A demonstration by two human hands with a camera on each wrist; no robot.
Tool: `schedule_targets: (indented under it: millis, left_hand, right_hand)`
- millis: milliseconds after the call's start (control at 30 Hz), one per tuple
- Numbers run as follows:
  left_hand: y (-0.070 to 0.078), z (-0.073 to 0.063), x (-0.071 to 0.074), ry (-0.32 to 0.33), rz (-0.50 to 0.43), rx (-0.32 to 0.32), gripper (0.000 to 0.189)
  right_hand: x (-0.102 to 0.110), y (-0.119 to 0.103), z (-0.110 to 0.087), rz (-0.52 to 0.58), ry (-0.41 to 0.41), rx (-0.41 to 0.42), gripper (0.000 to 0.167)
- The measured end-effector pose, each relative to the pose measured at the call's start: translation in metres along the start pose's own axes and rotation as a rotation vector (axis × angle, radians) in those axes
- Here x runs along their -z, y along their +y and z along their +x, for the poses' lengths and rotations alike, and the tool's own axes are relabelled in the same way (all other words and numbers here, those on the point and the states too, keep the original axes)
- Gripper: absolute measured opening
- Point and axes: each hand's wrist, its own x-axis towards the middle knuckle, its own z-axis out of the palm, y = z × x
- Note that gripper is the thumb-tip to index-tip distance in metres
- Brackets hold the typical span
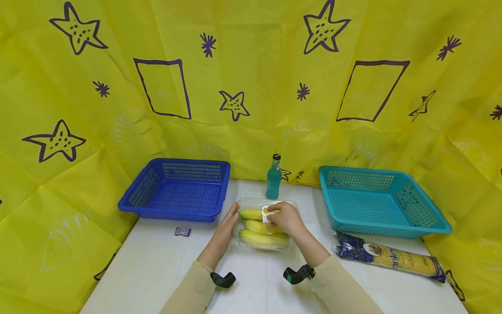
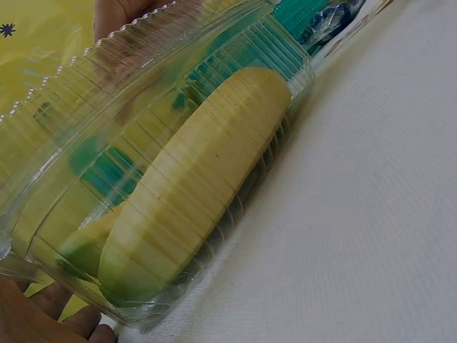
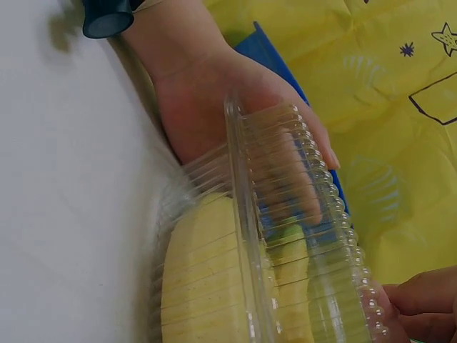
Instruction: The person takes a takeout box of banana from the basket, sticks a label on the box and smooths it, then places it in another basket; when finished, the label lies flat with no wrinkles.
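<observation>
The clear box (image 1: pixel 249 203) of bananas (image 1: pixel 263 239) lay mid-table, between two baskets (image 1: pixel 176 215). The hands were apart: the left hand (image 1: pixel 225 227) rested, fingers extended, against its left side; the right hand (image 1: pixel 289 218) touched the lid's label (image 1: pixel 267 215), whether pinching I couldn't tell.

- In front of you and to both sides hangs a creased yellow cloth (image 1: pixel 266 69).
- Across it you see dark purple starfish (image 1: pixel 77 32), small spiky bursts (image 1: pixel 208 45) and two crooked four-sided outlines (image 1: pixel 162 89), with faint white shells (image 1: pixel 306 129) between.
- The cloth meets the far edge of your white tabletop (image 1: pixel 137 270).
- Your light is soft, the shadows faint.
</observation>
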Motion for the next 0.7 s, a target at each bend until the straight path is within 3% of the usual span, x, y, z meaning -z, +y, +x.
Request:
schedule_targets:
  millis: [300, 700]
  left_hand:
    - [-0.0008, 0.0016, 0.0003, 0.006, -0.001, -0.002, 0.067]
    - [-0.0001, 0.0004, 0.0003, 0.006, -0.002, 0.000, 0.068]
  right_hand:
    - [-0.0056, 0.0039, 0.0004, 0.047, 0.030, -0.010, 0.025]
    - [-0.0052, -0.0022, -0.0011, -0.103, 0.026, 0.076, 0.011]
